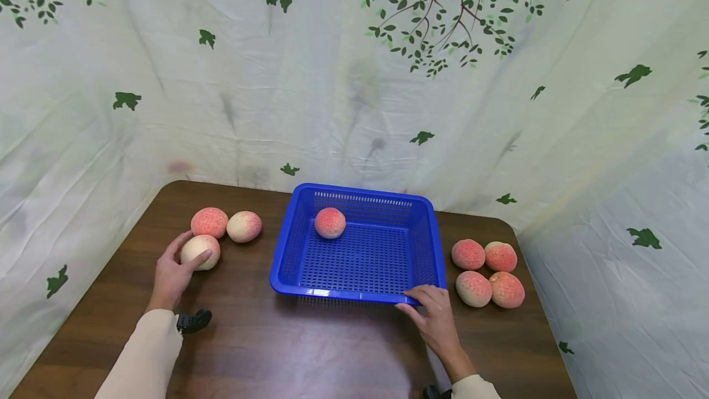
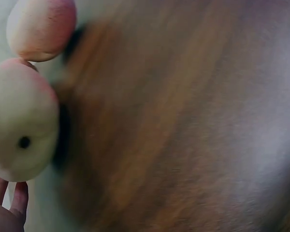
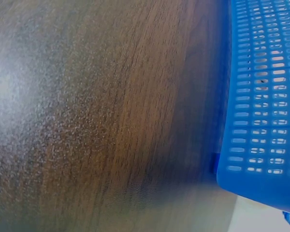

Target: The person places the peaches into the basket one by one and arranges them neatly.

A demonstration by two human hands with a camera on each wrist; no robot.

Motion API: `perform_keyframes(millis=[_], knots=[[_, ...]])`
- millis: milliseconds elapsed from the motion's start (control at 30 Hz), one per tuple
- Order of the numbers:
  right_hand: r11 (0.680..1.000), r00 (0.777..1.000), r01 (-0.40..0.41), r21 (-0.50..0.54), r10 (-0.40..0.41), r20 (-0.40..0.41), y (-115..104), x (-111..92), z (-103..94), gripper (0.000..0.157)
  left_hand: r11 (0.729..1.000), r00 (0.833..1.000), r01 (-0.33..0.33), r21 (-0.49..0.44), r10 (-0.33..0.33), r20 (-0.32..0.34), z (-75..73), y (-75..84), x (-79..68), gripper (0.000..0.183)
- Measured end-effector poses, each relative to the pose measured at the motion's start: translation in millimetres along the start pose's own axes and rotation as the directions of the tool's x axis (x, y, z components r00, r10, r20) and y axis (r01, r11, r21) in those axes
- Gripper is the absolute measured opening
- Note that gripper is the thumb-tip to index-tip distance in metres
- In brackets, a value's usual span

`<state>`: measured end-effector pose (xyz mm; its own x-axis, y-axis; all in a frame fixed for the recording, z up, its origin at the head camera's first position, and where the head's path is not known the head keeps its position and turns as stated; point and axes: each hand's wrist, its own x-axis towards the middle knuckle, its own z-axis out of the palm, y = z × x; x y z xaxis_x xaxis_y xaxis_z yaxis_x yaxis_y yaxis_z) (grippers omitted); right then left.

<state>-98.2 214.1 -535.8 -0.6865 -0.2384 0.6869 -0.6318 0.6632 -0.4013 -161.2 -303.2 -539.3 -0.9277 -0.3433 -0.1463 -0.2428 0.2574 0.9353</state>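
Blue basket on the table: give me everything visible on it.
The blue basket looks like plastic: rectangular, open-topped, with rounded corners, a smooth rim, slotted walls and a perforated floor. It sits upright on the brown wood-grain table, near the table's far edge. One pinkish peach lies inside, toward the far left. The person's right grip holds the near rim by its right corner.

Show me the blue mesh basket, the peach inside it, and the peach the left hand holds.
Blue mesh basket (image 1: 359, 257), head view: bare mesh floor.
Inside peach (image 1: 330, 221), head view: middle of its reddish side.
Held peach (image 1: 201, 251), head view: middle of its pale side.
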Motion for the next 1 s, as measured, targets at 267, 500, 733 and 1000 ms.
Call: perform_keyframes(millis=[267, 500, 733, 1000], knots=[[1.000, 1.000, -0.015, 0.008, 0.015, 0.009, -1.8, -1.3, 0.6, 0.030, 0.995, 0.999, -0.012, 0.102, 0.016, -0.041, 6.0, -9.6, -2.4, 0.083], [1.000, 1.000, -0.020, 0.008, 0.020, 0.007, -1.0, -0.2, 0.0, 0.028, 0.980, 0.999, -0.003, 0.197, 0.013, -0.046, 6.6, -8.7, -4.2, 0.087], [1.000, 1.000, -0.007, -0.008, 0.007, 0.012, -0.5, 0.6, -0.9, 0.028, 0.976, 0.998, 0.036, 0.214, -0.023, -0.062, 6.3, -2.8, -4.7, 0.093], [1.000, 1.000, -0.010, -0.003, 0.010, 0.011, -0.5, 0.7, -1.2, 0.032, 0.978, 0.996, 0.089, 0.190, -0.083, -0.038, 7.6, 5.9, -6.2, 0.098]])
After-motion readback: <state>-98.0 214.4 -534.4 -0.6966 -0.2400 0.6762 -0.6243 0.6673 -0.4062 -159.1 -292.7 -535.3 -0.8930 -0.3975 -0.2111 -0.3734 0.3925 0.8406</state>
